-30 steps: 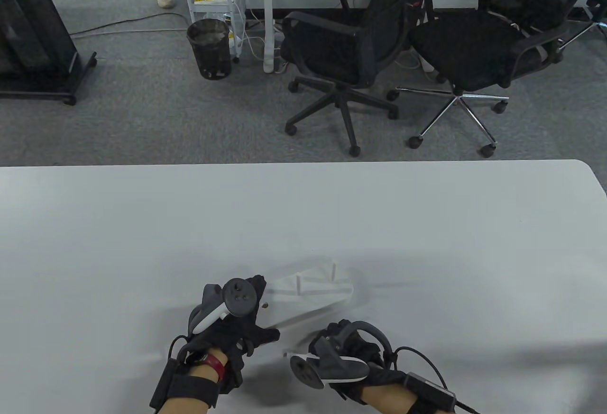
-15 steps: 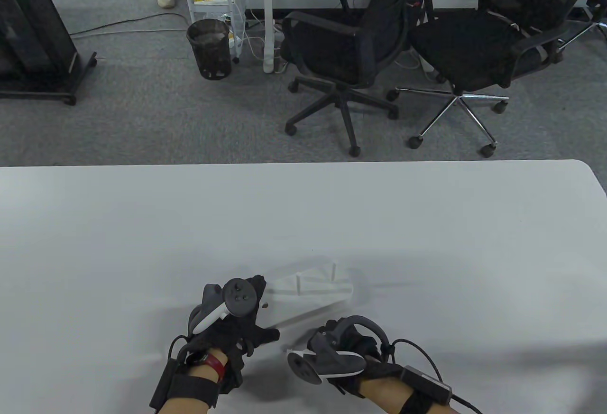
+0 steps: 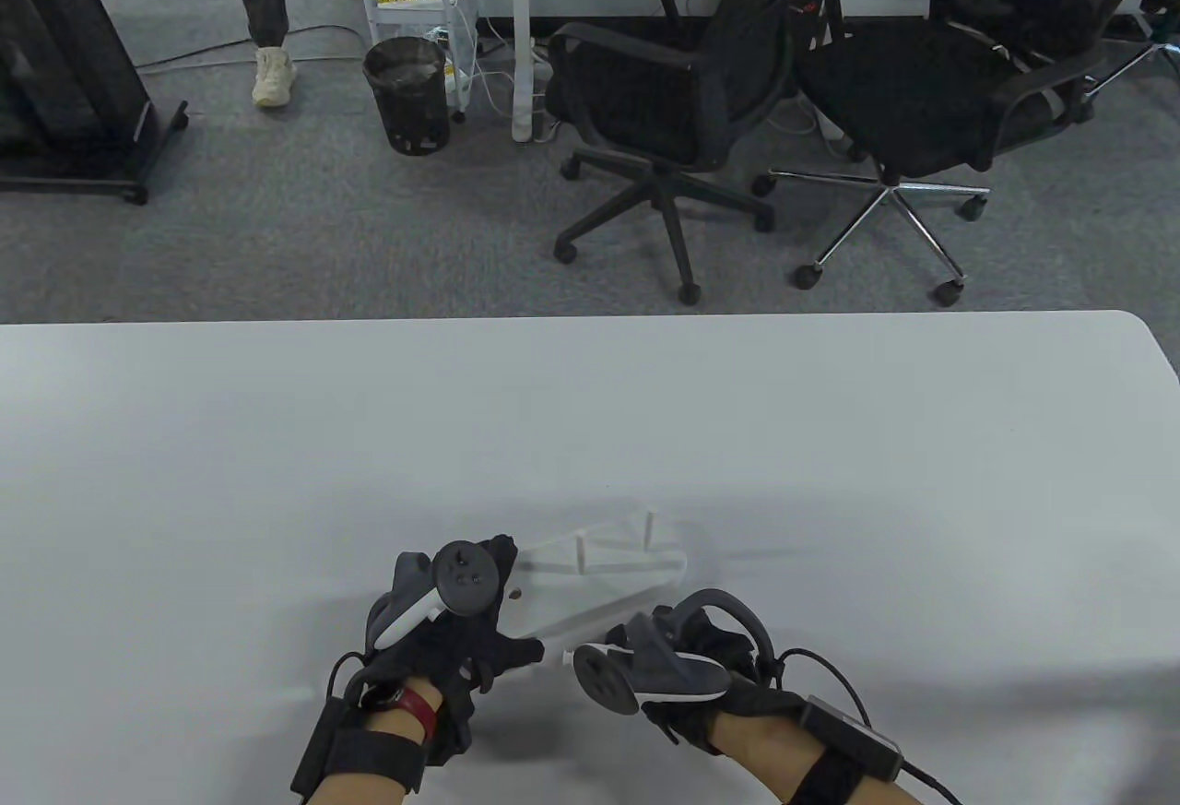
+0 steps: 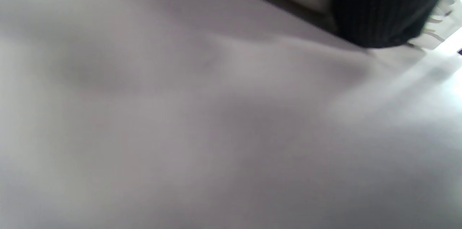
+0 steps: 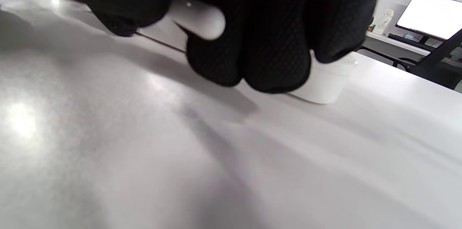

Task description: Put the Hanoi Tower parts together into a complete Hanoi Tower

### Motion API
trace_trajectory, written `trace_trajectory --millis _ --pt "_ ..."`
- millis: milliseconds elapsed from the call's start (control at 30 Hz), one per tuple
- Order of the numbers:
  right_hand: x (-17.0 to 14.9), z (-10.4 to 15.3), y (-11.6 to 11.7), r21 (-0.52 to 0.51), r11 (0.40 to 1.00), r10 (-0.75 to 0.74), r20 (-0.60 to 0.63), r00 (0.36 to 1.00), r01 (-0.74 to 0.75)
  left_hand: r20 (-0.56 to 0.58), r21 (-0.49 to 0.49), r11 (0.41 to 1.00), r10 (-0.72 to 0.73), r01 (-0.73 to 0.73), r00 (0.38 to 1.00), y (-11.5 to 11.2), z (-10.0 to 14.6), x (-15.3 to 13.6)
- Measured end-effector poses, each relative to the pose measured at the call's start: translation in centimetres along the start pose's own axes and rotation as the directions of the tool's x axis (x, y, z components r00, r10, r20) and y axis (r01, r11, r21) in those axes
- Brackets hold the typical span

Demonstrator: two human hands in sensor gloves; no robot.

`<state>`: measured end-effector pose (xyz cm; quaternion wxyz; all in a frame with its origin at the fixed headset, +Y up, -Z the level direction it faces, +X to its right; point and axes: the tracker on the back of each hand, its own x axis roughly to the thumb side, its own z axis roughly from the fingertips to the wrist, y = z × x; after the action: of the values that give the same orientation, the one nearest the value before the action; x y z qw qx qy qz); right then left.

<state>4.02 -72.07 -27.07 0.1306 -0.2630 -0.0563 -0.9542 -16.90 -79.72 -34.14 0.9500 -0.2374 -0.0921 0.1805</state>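
The white Hanoi Tower base [image 3: 608,588] lies on the table with two white pegs [image 3: 582,551] standing upright in it. My left hand [image 3: 489,597] holds the base's left end, fingers at the far edge and thumb at the near edge. In the left wrist view only a bit of dark glove [image 4: 379,9] shows. My right hand [image 3: 645,648] is at the base's front edge and grips a loose white peg [image 5: 196,18]. The peg's tip [image 3: 563,657] pokes out to the left. The base's rounded corner [image 5: 325,83] shows behind my fingers [image 5: 252,59].
The white table [image 3: 830,436] stretches away behind the base. Beyond its far edge stand two black office chairs [image 3: 682,95], a black bin [image 3: 407,93] and a person's leg [image 3: 263,21].
My right hand has moved up and left with the peg, closer to the base's front edge. My left hand and the base have stayed put. A person has walked into the background.
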Motion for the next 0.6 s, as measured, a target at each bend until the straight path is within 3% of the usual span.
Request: trace_trajectory --millis 600 --pt "-0.3 -1.0 -6.7 -0.105 0.994 -0.043 -0.005 0.999 0.042 0.002 -0.002 1.000 0.003 -0.003 1.000 0.0 0.0 0.0"
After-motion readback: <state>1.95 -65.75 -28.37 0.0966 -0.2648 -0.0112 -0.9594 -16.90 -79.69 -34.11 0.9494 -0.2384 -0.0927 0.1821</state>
